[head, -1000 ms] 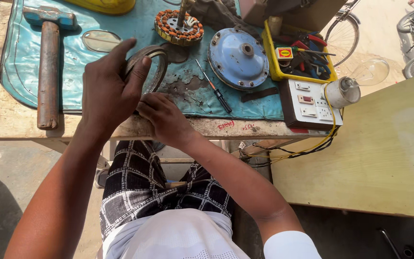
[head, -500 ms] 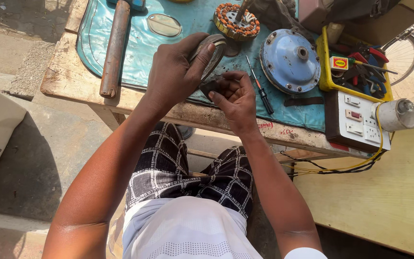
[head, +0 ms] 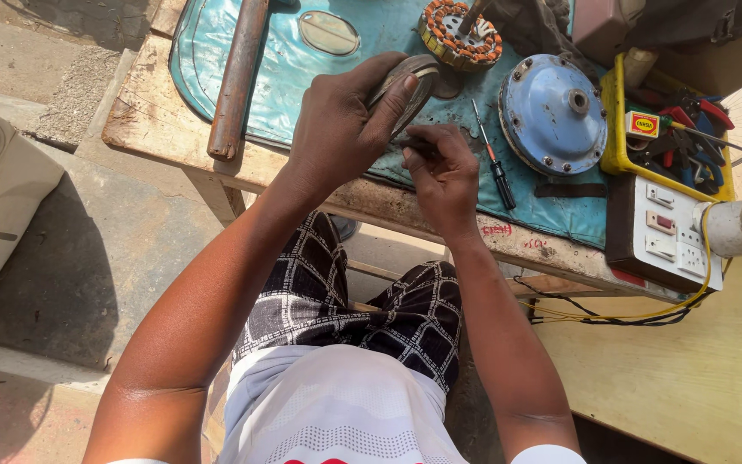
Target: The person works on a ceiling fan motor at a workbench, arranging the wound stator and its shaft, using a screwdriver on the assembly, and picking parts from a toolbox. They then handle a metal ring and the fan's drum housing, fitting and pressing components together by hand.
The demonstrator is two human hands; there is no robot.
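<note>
Item: grey metal ring (head: 407,79), upper centre of frame, held just above the counter (head: 156,120).
Left hand (head: 341,129): grip clamped on the ring, thumb across its edge.
Right hand (head: 444,172): fingertips pinched together on something small beside the ring; what it is cannot be told.
Handling, judged: rigid, fairly light, possibly greasy; best held by the rim.
Nearby: screwdriver (head: 493,156), blue housing (head: 553,116), wound stator (head: 457,36), hammer (head: 238,77).
</note>
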